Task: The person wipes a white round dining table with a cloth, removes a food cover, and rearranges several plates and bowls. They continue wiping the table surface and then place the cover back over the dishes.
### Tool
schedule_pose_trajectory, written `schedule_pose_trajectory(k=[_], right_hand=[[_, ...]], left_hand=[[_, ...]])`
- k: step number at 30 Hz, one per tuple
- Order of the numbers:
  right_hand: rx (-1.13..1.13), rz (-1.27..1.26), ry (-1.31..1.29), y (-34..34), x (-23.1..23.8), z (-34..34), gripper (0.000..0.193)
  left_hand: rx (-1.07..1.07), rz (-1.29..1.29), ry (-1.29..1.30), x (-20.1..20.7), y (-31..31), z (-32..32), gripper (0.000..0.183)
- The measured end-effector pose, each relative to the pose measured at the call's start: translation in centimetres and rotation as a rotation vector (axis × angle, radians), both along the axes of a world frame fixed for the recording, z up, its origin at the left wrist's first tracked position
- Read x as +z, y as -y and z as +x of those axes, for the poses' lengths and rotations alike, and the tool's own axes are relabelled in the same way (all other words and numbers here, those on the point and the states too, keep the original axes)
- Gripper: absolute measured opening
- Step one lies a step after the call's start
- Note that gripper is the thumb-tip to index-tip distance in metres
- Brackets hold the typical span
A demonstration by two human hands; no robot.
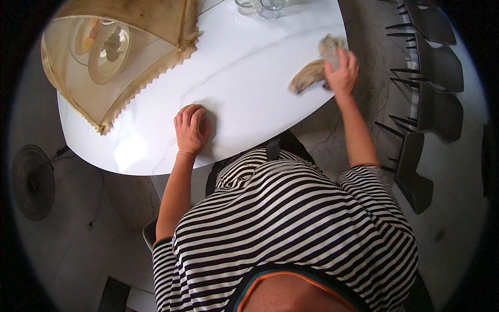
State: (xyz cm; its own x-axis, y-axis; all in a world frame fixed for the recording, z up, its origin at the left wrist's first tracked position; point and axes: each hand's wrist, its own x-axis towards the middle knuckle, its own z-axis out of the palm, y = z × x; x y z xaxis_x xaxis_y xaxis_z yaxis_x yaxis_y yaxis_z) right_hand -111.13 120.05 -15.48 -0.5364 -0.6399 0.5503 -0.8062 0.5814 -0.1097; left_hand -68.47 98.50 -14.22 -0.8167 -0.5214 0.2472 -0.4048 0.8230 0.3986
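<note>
My right hand (342, 70) presses a crumpled beige cloth (311, 74) against the white marble table (244, 78) near its right edge, fingers closed over the cloth. My left hand (190, 128) rests flat on the tabletop near the front edge, fingers together, holding nothing. My striped shirt fills the lower middle of the view.
A beige mesh food cover (112, 57) stands on the table's left end over plates of food (108, 52). Two clear glasses (260, 7) sit at the far edge. Dark chairs (439, 99) line the right side. A standing fan (33, 182) is on the floor at left.
</note>
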Motion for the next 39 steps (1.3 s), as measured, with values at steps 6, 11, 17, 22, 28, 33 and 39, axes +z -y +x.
schedule_pose_trajectory(k=[6, 11, 17, 22, 28, 33, 39], right_hand=[[0.084, -0.03, -0.08, 2.3, -0.5, -5.4, 0.064], [-0.047, 0.092, 0.197, 0.0, 1.8, 2.4, 0.075], [0.241, 0.128, 0.222, -5.2, 2.6, 13.0, 0.067], [-0.012, 0.061, 0.278, -4.2, 3.1, 8.2, 0.064], [-0.069, 0.097, 0.329, -5.4, 2.7, 13.0, 0.066], [0.009, 0.269, 0.252, -4.2, 3.9, 9.3, 0.067], [-0.178, 0.25, 0.357, 6.1, 3.5, 9.4, 0.063]], left_hand=[[0.001, 0.004, 0.009, -0.2, 0.1, 0.1, 0.045], [-0.004, -0.018, -0.01, 0.2, 0.0, 0.1, 0.044], [-0.016, -0.002, -0.027, 0.5, -0.1, 0.1, 0.042], [-0.018, -0.011, -0.046, 0.5, -0.1, 0.2, 0.04], [-0.002, 0.003, -0.103, 0.5, 0.0, 0.5, 0.04], [-0.016, 0.017, -0.149, 0.7, 0.1, 0.9, 0.038], [-0.041, 0.038, -0.309, 0.1, 0.1, 2.1, 0.031]])
